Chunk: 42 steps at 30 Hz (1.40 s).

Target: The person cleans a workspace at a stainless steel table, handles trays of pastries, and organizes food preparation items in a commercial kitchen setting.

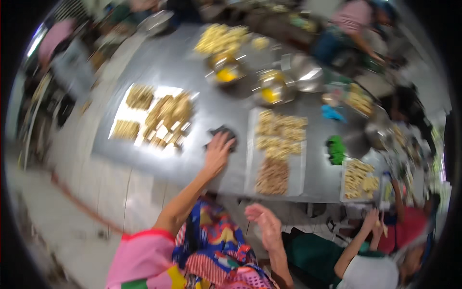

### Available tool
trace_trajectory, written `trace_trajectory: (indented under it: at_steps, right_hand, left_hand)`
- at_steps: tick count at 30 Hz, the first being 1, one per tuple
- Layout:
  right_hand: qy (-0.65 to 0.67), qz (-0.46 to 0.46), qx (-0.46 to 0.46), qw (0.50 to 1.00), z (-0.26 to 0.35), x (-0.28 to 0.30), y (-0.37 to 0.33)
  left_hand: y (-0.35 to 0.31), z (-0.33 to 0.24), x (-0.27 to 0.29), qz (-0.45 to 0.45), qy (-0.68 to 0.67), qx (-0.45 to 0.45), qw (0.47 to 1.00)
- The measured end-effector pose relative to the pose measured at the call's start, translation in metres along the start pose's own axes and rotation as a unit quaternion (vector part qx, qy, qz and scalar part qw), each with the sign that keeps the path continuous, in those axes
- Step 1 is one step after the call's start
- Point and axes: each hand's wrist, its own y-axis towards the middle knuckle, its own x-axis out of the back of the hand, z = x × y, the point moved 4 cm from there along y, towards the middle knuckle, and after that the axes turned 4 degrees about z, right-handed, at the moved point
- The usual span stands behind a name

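My left hand point(218, 153) is on the steel table with its fingers over a bunched dark cloth point(229, 138), gripping it against the surface. Nothing shows in my right hand point(266, 225), which is raised in front of my body, short of the table edge; it is blurred, but its fingers look apart and slightly bent. Right of the cloth lies a white tray point(250, 166) with pale shaped dough pieces point(280, 129) and a browner batch point(272, 177) at its near end. To the left, a shiny tray point(124, 103) carries golden-brown pieces point(169, 113) in clusters.
Metal bowls with yellow contents point(225, 73) point(270, 94) stand farther back, near a heap of pale dough pieces point(221, 38). A green cloth point(336, 150) and a blue cloth point(332, 113) lie right. Another tray point(344, 192) sits beside co-workers; one person's hands point(370, 222) are close by.
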Motion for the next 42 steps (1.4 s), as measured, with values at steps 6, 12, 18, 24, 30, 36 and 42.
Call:
trace_trajectory:
  at_steps: [6,12,18,24,30,36,42]
  right_hand:
    - [0.006,0.041,-0.03,0.999,-0.03,-0.008,-0.032]
    - [-0.113,0.076,-0.062,0.989,-0.068,-0.036,-0.017]
    - [0.094,0.007,-0.071,0.993,-0.091,-0.053,0.023]
    - [-0.008,-0.113,0.006,0.994,-0.084,-0.057,0.046]
    - [-0.046,-0.124,-0.063,0.989,-0.111,-0.116,0.056]
    - [-0.09,0.031,0.019,0.995,-0.113,-0.2,0.068]
    - [-0.32,0.101,0.297,0.894,-0.06,-0.289,0.061]
  left_hand:
    - [-0.119,-0.038,0.032,0.083,-0.022,-0.008,0.996]
    - [-0.218,-0.057,0.091,0.035,-0.314,0.276,0.908]
    - [-0.165,-0.098,0.117,-0.028,-0.307,0.17,0.936]
    - [-0.138,-0.032,0.046,0.093,-0.014,-0.049,0.994]
    - [-0.185,0.078,0.116,0.113,0.036,-0.075,0.99]
    - [-0.215,0.154,0.217,0.106,-0.208,0.167,0.958]
    - [-0.175,0.12,0.211,0.221,-0.694,0.344,0.593]
